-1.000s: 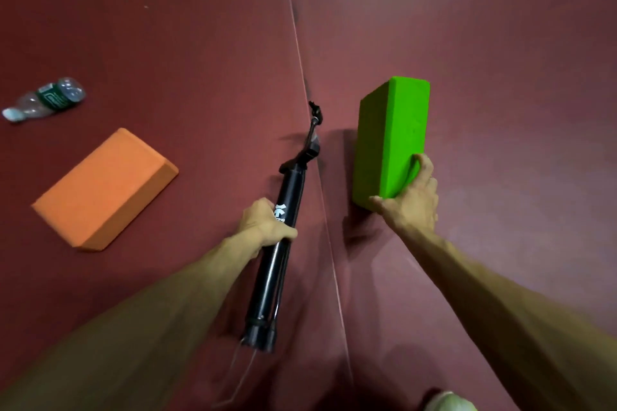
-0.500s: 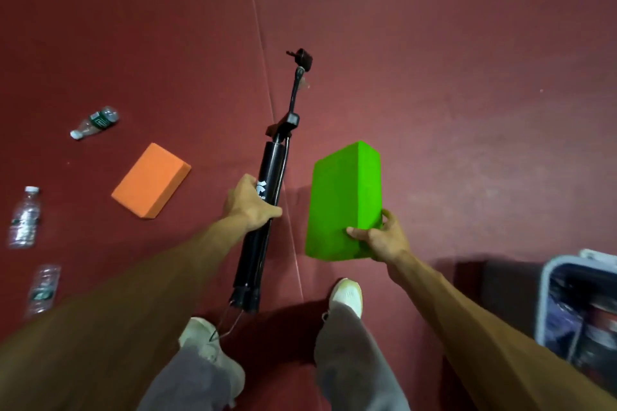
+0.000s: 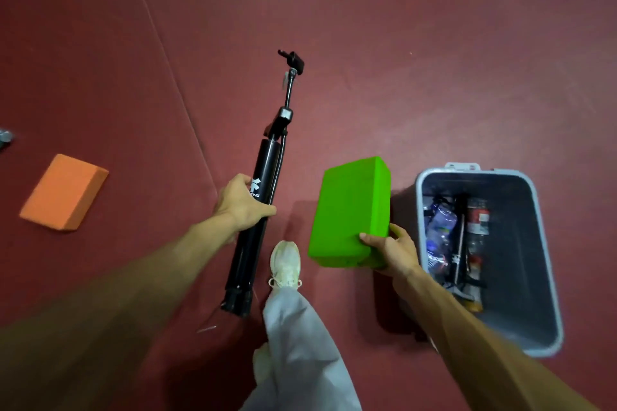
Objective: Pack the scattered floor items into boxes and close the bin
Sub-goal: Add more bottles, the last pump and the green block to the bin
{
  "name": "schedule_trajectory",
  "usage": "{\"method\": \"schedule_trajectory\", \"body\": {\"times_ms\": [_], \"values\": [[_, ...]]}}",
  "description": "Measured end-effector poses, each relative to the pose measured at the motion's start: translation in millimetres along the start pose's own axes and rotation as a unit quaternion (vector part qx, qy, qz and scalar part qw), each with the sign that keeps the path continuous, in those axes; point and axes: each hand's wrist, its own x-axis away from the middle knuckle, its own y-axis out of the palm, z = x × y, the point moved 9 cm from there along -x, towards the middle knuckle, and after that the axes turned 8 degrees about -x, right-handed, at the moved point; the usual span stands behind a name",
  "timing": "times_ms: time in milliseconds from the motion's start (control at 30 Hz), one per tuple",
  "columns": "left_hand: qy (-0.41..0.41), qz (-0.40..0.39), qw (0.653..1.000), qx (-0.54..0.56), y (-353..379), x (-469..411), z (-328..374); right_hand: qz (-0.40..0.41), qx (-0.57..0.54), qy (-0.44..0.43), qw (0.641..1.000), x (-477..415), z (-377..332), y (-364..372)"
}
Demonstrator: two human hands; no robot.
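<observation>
Left hand (image 3: 242, 202) is wrapped round the black folded stand (image 3: 265, 177), fingers curled about the barrel just below the white logo; we read that as a full closed grip. The stand is held at a slant; its head end with the small angled fitting (image 3: 293, 60) points away from us; its foot end sits low by the pale shoe (image 3: 285, 264); a thin wire (image 3: 207, 329) shows near that foot end.

Right hand (image 3: 392, 250) grips the green foam block (image 3: 350, 210) at its near right corner; one digit lies on the broad face, the others wrap the side; a closed hold, not a flat push. The block is tilted, just left of the grey bin (image 3: 514, 227) and not in it; its right edge comes close to the bin's left wall.

The bin stands open-topped on the red floor mat (image 3: 434, 43); inside we see clear plastic bottles (image 3: 440, 220) and a black rod-like item (image 3: 459, 243) jumbled at the bottom; we can't tell more than that.

The orange foam block (image 3: 63, 192) lies flat on the mat, well apart to the left. A grey object (image 3: 5, 137) is cut off at the far left edge; we can't tell what it is. A seam (image 3: 167, 53) runs diagonally across the mat from top left towards the left hand. A light trouser leg (image 3: 300, 344) comes up between the stand and the green block.
</observation>
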Motion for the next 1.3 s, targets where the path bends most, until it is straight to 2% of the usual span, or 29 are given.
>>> {"method": "schedule_trajectory", "body": {"times_ms": [133,300,533,667,800,1000,1033,1067,1133,1200,1300], "values": [[0.028,-0.043,0.998,0.019,53.2,46.0,27.0,0.032,-0.051,0.012,0.998,24.1,17.5,-82.7],[0.06,-0.091,0.994,0.009,125.9,78.2,68.8,0.07,-0.035,0.008,0.997,27.1,34.2,-180.1],[0.079,-0.126,0.988,-0.045,243.8,95.8,136.1,0.091,-0.064,0.063,0.992,-22.2,84.2,-293.3],[0.107,-0.143,0.979,-0.1,326.6,88.0,187.6,0.091,-0.136,0.121,0.979,-69.6,131.6,-345.0],[0.166,-0.16,0.958,-0.172,409.3,73.4,245.3,0.07,-0.22,0.19,0.954,-108.2,185.3,-375.0],[0.28,-0.161,0.897,-0.302,512.5,57.5,307.6,0.052,-0.372,0.219,0.9,-140.2,247.1,-377.6],[0.292,-0.158,0.889,-0.315,524.9,56.1,313.6,0.041,-0.373,0.216,0.902,-144.8,250.6,-373.6],[0.301,-0.154,0.882,-0.327,535.9,54.4,318.0,0.024,-0.337,0.211,0.917,-149.9,252.7,-369.9],[0.314,-0.139,0.869,-0.356,551.1,50.7,322.1,-0.024,-0.21,0.207,0.955,-157.0,251.7,-362.8],[0.315,-0.114,0.857,-0.391,557.6,48.1,320.7,-0.041,-0.121,0.201,0.971,-164.7,246.7,-363.4],[0.298,-0.084,0.862,-0.401,557.5,45.8,317.2,0.012,-0.142,0.201,0.969,-175.1,227.0,-383.7]]}}
